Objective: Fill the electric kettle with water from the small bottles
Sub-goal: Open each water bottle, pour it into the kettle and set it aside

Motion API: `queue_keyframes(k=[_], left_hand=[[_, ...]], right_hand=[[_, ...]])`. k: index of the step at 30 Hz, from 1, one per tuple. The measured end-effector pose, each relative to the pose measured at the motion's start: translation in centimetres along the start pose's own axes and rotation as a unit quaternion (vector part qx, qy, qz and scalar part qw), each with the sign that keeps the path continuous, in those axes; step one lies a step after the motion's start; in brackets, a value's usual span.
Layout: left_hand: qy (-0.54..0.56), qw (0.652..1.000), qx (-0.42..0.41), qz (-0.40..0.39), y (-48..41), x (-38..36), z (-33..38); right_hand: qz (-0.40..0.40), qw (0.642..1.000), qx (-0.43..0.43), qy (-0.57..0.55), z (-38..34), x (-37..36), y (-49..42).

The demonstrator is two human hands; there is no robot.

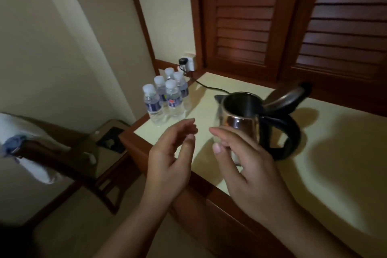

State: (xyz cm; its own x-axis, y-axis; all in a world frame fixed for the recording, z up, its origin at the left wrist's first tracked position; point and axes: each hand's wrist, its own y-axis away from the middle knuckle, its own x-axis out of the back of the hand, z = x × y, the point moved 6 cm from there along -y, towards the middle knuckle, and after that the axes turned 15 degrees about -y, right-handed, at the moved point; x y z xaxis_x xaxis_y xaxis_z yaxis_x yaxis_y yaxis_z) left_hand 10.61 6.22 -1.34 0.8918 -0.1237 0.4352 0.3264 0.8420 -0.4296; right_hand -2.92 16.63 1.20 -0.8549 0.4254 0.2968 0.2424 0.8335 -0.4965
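Observation:
A steel electric kettle (240,115) with a black handle stands on the cream table top (326,174), its lid (287,96) swung up and open. Several small capped water bottles (165,98) cluster at the table's far left corner. My left hand (169,159) hovers over the table's front left corner, fingers relaxed and holding nothing, a little short of the bottles. In front of the kettle body my right hand (243,169) floats with loosely bent fingers, empty; I cannot tell whether its fingertips touch the kettle.
A black cord (209,87) runs from the kettle to a wall socket (188,62) behind the bottles. Dark louvred wooden doors (293,23) back the table. A wooden chair (88,153) with white cloth on it stands to the left, below the table edge.

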Motion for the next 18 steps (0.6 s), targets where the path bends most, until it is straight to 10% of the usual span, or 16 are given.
queue_keyframes(k=[12,18], left_hand=[[-0.115,0.989,0.063,0.074,-12.4,6.0,-10.7],[-0.057,0.986,0.158,0.008,-14.2,5.8,-15.8]], right_hand=[[0.002,0.989,-0.02,0.145,5.0,-12.4,-17.8],[-0.057,0.928,-0.017,0.369,6.2,-16.9,-21.7]])
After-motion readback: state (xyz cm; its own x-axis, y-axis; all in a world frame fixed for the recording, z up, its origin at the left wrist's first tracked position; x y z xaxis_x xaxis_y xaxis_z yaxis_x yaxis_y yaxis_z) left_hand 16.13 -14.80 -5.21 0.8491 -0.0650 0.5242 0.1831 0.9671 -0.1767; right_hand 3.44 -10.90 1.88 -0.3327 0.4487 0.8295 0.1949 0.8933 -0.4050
